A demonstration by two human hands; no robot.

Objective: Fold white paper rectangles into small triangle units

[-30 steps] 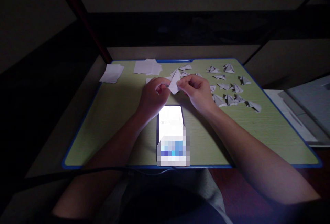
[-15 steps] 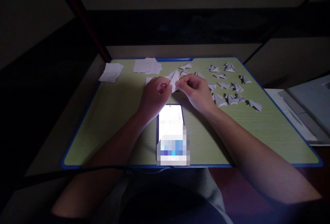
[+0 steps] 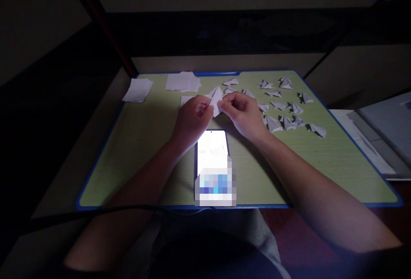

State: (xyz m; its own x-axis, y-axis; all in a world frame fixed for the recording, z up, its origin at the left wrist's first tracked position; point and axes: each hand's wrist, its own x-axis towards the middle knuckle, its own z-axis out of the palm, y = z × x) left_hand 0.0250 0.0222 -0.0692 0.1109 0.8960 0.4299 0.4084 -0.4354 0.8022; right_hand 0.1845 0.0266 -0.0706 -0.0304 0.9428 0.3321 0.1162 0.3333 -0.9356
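Note:
A small folded white paper (image 3: pixel 217 99) with a pointed top is held up between my two hands, above the table. My left hand (image 3: pixel 194 114) pinches its left side between thumb and fingers. On the other side, my right hand (image 3: pixel 241 109) grips the right edge, thumb in front. The fingers behind the paper are partly hidden. Just behind my left hand lies a flat white sheet (image 3: pixel 186 100), mostly covered by the hand. Several folded paper pieces (image 3: pixel 272 123) lie to the right of my right hand.
A lit phone (image 3: pixel 212 142) lies in front of my hands on the green, blue-edged table (image 3: pixel 135 154). Two stacks of paper, one at the left edge (image 3: pixel 138 90) and one at the back (image 3: pixel 177 82), sit beyond. A dark cable (image 3: pixel 128 208) runs along the front edge.
The folded paper has turned slightly in my fingers, and its front face shows a bit more. Both hands keep nearly the same place and grip.

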